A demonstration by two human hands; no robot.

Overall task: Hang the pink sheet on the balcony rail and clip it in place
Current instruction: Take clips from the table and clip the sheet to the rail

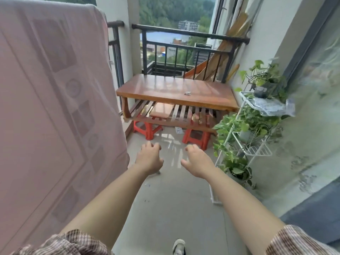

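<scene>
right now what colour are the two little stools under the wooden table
Red-orange, both stools; the head view shows them clearly beneath the table.

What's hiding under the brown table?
Under the wooden table is a slatted shelf holding a flat reddish board. Two red plastic stools stand below that. The tabletop covers the shelf's back part, so anything there can't be seen.

Sunlit balcony — wooden table (173, 89), red stools (147, 128), plant rack (252, 150)
</scene>
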